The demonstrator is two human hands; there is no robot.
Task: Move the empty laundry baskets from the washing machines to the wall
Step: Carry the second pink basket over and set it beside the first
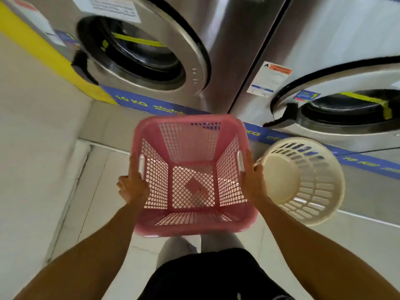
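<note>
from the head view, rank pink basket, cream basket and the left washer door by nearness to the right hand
1. pink basket, in the right hand's grip.
2. cream basket, just right of it on the floor.
3. left washer door, up and left.

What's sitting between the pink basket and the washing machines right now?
Head view: nothing but bare floor tile between the pink basket and the washing machines. The cream basket sits off to its right.

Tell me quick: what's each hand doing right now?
Left hand: closed on the pink basket, left rim.
Right hand: closed on the same basket, right rim by its handle slot.
</note>
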